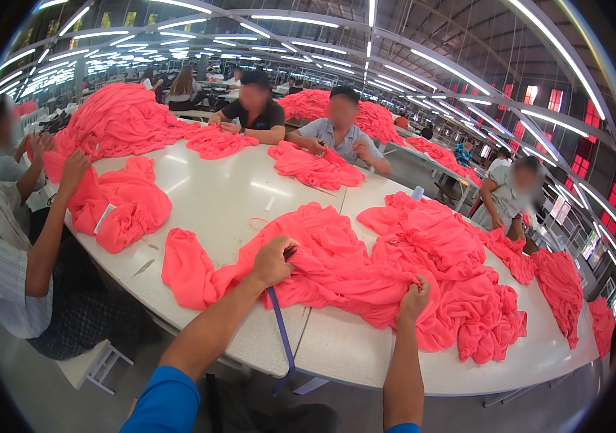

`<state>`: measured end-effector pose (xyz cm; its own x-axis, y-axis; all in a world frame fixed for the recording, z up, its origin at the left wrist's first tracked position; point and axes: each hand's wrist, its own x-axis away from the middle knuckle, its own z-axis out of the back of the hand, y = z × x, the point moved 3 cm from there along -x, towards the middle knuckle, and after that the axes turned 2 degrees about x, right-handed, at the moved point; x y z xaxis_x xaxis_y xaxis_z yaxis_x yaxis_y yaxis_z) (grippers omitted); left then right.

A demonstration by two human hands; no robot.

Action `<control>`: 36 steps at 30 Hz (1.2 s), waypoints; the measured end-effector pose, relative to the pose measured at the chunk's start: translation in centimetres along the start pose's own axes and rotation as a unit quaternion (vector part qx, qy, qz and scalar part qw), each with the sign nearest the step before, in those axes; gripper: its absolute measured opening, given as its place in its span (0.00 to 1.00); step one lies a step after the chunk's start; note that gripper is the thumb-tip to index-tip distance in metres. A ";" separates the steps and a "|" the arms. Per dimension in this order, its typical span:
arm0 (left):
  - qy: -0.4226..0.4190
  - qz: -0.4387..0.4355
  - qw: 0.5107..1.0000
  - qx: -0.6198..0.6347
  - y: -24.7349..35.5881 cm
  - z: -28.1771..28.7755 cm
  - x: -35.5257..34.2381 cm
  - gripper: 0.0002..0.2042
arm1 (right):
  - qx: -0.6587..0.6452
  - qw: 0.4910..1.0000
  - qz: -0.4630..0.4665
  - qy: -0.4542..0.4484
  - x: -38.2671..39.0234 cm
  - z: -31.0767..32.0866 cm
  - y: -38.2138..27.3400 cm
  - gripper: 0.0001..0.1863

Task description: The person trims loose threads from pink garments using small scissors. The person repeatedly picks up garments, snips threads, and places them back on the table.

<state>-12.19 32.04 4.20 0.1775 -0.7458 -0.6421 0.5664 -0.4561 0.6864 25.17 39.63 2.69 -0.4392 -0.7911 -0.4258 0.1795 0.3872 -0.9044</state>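
My left hand (272, 262) grips a small dark tool (290, 252), perhaps thread snips, above a hanging blue-violet strap (281, 328), while my right hand (414, 300) pinches the gathered coral-pink garment (329, 273) lying across the frame's centre.

Rows of tube lights (295, 21), white worktables (221, 187) and heaped pink cloth (329, 263) mark a garment factory.
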 end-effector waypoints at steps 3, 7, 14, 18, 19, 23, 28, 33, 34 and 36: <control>-0.092 0.079 0.991 0.061 0.4 0.1 -0.2 0.14 | 0.045 0.999 0.005 -0.003 0.1 -0.1 0.1 0.16; -0.097 0.121 0.969 0.193 -0.5 0.1 -0.1 0.16 | 0.034 0.999 -0.006 -0.018 0.3 -0.6 -0.4 0.17; -0.091 0.236 0.866 0.432 0.7 1.1 -0.7 0.13 | 0.029 0.999 -0.011 -0.020 0.2 -0.2 0.1 0.18; -0.055 0.230 0.871 0.431 0.1 1.0 -0.8 0.08 | 0.035 0.999 -0.007 -0.028 0.3 -0.3 0.0 0.19; -0.030 0.201 0.911 0.358 -0.4 0.6 -0.8 0.07 | 0.032 0.999 -0.008 -0.031 0.3 -0.3 0.1 0.20; 0.070 0.095 0.991 0.069 -1.1 0.2 -0.4 0.06 | 0.077 0.996 0.033 -0.015 0.6 -0.6 -0.4 0.22; 0.152 -0.050 0.987 -0.022 2.2 0.7 0.0 0.07 | 0.203 0.959 0.198 -0.003 1.7 -0.6 -2.6 0.22; 0.153 -0.079 0.983 -0.062 3.1 0.6 0.3 0.08 | 0.132 0.886 0.437 -0.079 5.0 -2.6 -7.2 0.13; 0.145 -0.074 0.984 -0.073 2.7 0.6 0.3 0.08 | 0.111 0.890 0.415 -0.154 6.2 -3.1 -7.7 0.10; 0.129 -0.066 0.985 -0.093 2.0 0.5 0.3 0.07 | 0.077 0.872 0.383 -0.294 9.0 -4.6 -8.5 0.06</control>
<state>-11.40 30.65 5.59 0.2779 -0.5259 -0.8039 0.7316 -0.4265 0.5319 15.62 31.38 6.68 0.3804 -0.4524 -0.8066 0.3586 0.8761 -0.3222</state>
